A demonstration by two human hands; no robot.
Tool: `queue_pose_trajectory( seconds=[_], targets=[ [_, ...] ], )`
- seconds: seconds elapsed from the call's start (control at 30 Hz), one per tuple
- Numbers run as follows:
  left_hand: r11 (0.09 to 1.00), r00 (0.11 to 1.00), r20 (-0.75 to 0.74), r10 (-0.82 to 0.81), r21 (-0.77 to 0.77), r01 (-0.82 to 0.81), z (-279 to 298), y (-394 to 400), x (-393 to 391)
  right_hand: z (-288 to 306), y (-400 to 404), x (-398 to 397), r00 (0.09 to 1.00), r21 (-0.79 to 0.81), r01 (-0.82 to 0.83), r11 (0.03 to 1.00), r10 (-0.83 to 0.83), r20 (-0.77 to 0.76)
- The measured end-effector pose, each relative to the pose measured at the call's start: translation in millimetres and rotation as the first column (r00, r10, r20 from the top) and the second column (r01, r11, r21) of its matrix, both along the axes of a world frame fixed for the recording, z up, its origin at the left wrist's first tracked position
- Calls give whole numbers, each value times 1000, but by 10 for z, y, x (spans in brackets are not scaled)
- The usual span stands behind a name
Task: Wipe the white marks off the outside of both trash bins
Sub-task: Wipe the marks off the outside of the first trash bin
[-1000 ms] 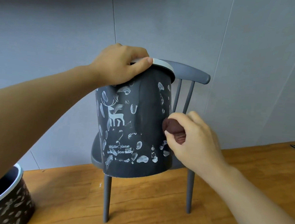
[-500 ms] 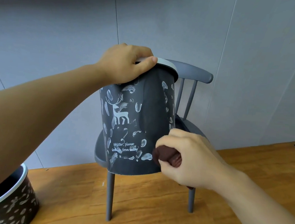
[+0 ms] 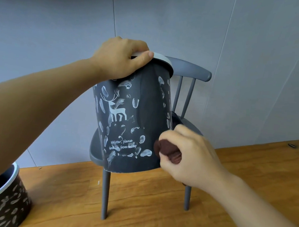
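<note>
The dark round matt plastic trash bin (image 3: 145, 116) looks smooth under chalky white smears. Just beyond the right fingertips, the bunched brown cloth (image 3: 167, 150) looks soft and ribbed. The grey chair (image 3: 189, 70) is matt; the wooden floor (image 3: 147, 202) shows grain.

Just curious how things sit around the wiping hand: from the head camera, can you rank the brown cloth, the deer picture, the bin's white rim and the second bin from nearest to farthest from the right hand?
1. Brown cloth: in the right hand's grip.
2. Deer picture: up-left, on the bin's side.
3. White rim: at the top, under the left hand.
4. Second bin: far lower left corner.
</note>
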State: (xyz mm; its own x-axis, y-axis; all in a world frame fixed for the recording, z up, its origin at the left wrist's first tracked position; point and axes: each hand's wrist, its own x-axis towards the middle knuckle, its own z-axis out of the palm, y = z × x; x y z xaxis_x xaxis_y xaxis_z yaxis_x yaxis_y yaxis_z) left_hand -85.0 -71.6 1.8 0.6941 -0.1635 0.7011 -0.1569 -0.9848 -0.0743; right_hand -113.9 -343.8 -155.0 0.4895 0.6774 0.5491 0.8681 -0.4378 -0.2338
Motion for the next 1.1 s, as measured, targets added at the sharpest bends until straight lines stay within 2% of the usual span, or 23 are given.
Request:
queue_pose_trajectory(
  seconds=[0.1,0.23,0.33,0.4,0.5,0.57,0.7,0.73,0.87,0.9,1.0,1.03,1.1],
  targets=[
    [1000,1000,1,-3,0,3,2,4,-2,-49,-49,-55,999,-94,-44,995,41,-36],
    [1000,1000,-13,4,-1,-4,13,-23,8,-44,-62,-2,996,36,89,995,-88,-31],
    [1000,1000,-2,7,5,-7,9,-48,11,-62,-123,-38,995,-104,-24,994,14,-96],
    [1000,1000,-6,1,20,-1,12,-87,8,-92,-144,-67,995,-143,-34,989,19,-101],
    [1000,1000,-15,-3,22,4,18,-131,16,-73,-122,-32,995,40,92,995,-90,-48],
    [1000,1000,-11,6,18,-6,13,-141,18,-58,-121,-22,996,78,79,994,-76,-44],
    [1000,1000,-2,9,27,-8,1,-173,6,-81,-158,-89,994,-175,-63,983,46,-99],
    [1000,1000,-3,14,27,-14,3,-178,3,-75,-155,-82,996,-161,-43,986,30,-79],
    [999,999,-6,47,0,-47,6,-147,-12,10,-70,-72,998,82,62,995,-60,-30],
    [999,999,-9,53,-3,-53,6,-144,-15,15,-51,-90,999,59,43,997,-43,-11],
    [998,998,-12,58,0,-58,3,-161,-28,2,-36,-176,997,-174,-80,981,77,-27],
    [998,998,-13,61,2,-61,3,-171,-30,7,-37,-175,996,-190,-86,978,82,-28],
    [998,997,-17,71,2,-71,8,-181,-29,45,-26,-130,1000,-91,-24,996,23,-5]
  ],
)
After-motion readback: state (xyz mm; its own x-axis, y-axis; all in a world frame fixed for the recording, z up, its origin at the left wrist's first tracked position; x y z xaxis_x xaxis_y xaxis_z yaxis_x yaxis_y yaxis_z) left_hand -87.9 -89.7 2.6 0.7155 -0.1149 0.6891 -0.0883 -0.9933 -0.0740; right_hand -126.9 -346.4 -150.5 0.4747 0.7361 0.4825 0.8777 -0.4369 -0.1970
